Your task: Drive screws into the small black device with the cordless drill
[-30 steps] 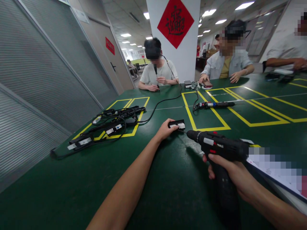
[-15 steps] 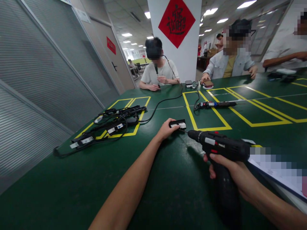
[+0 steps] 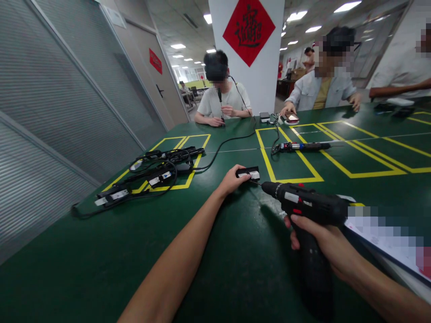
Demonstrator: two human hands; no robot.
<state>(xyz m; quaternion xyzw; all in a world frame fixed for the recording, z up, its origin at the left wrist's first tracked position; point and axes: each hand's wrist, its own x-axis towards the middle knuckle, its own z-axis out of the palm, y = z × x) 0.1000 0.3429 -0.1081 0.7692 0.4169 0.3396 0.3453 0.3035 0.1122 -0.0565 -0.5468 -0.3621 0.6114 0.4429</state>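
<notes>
My left hand (image 3: 233,180) pinches the left end of a small black block with a white label (image 3: 253,173), which rests on the green table (image 3: 215,260). Wrapped round the grip of a black cordless drill (image 3: 308,202) is my right hand (image 3: 316,231). The drill points left, and its thin bit meets the near side of the block, close to my left fingertips. Whether the tip sits in a hole is too small to tell.
Black power adapters with cables (image 3: 161,172) lie tangled on the left. A soldering-iron-like tool (image 3: 303,146) lies beyond the drill. Papers (image 3: 384,242) are at the right edge. Yellow tape (image 3: 296,181) marks rectangles. Several people sit across the table, one holding a screwdriver (image 3: 220,96).
The view has shifted slightly. Both hands, the block and the drill keep nearly the same places relative to each other.
</notes>
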